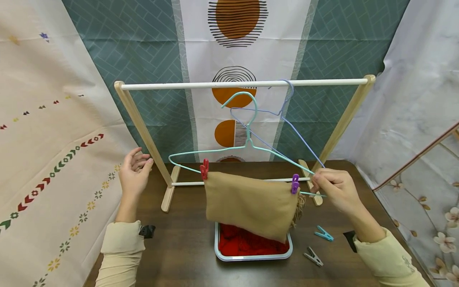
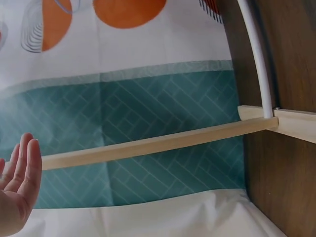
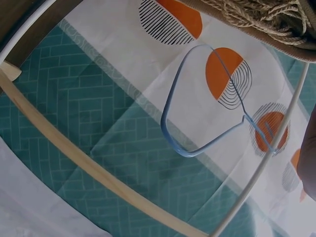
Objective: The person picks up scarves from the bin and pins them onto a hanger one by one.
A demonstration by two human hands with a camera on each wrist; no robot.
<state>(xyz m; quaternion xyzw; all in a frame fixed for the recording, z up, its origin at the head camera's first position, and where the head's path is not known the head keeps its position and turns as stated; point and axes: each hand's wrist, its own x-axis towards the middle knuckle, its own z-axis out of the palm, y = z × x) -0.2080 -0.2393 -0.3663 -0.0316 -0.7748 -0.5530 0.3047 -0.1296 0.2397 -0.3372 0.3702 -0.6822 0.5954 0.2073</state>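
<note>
My right hand (image 1: pixel 335 187) grips the right end of a mint-green hanger (image 1: pixel 211 150), holding it up in front of the rack. A tan cloth (image 1: pixel 251 201) with a fringed right edge hangs from the hanger's lower bar. One red clothespin (image 1: pixel 204 169) clips its left corner and a purple clothespin (image 1: pixel 295 183) its right corner. The hanger's hook points up, below the rack's top rail in the head view. Off to the left, my left hand (image 1: pixel 135 173) is raised beside the rack's left post with fingers loosely bent, holding nothing. Fringe (image 3: pixel 266 19) shows at the right wrist view's top.
A wooden rack with a white rail (image 1: pixel 172 85) stands behind; a blue hanger (image 1: pixel 301 137) hangs from it. Below the cloth sits a tray (image 1: pixel 251 258) with red fabric (image 1: pixel 233 243). A blue clothespin (image 1: pixel 324 233) and a grey clothespin (image 1: pixel 313 256) lie on the table (image 1: pixel 179 247).
</note>
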